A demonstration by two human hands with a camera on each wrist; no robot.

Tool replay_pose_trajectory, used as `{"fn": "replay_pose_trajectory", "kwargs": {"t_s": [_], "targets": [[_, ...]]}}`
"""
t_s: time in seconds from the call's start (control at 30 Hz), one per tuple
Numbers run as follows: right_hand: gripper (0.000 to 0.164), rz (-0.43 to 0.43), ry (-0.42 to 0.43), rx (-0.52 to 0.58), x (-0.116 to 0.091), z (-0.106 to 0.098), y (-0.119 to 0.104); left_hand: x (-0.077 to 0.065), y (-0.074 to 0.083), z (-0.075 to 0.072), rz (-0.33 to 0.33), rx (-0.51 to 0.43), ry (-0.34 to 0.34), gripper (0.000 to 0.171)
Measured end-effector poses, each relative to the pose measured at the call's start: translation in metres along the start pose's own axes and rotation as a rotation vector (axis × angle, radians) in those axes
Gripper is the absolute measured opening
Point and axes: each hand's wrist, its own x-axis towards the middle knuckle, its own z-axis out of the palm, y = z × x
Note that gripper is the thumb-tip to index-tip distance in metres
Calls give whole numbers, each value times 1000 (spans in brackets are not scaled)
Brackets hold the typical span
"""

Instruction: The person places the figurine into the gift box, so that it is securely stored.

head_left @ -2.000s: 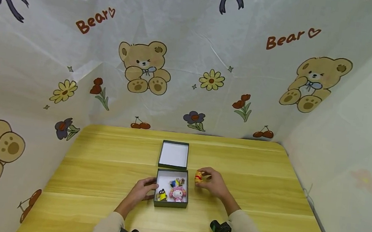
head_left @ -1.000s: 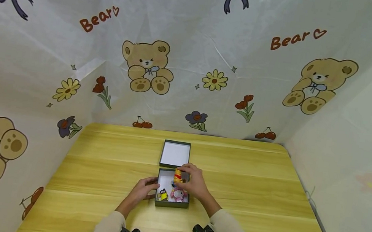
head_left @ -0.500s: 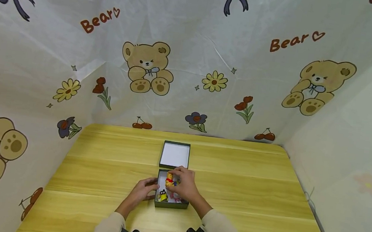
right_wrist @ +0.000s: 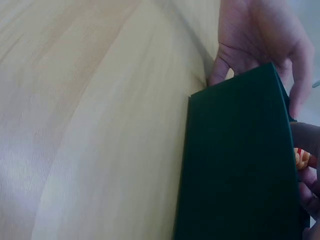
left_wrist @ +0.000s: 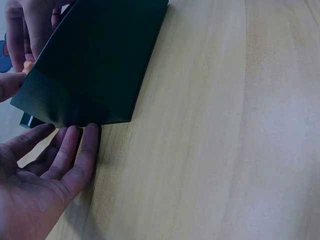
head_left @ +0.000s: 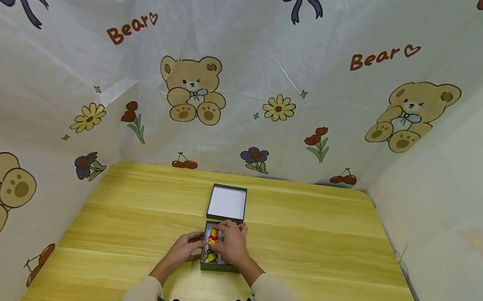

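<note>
Bear-print cloth hangs behind a wooden desk. Fingers of the right hand pinch a toy bear at the left side of an open box; fairly straight fingers of the left hand touch its outside.

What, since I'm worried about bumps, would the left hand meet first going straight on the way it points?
The left hand would meet the dark green box first; its fingertips appear to touch it, though exact contact is hard to judge.

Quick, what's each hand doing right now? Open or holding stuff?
Left hand: open, touching the green box's side.
Right hand: closed, holding the little yellow figure in red.
</note>
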Motion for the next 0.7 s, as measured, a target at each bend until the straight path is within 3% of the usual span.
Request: {"fn": "replay_pose_trajectory", "kwargs": {"t_s": [0.7], "targets": [[45,70,62,-223,3,18,-6,0,-2,0,6,-14,3,56]]}}
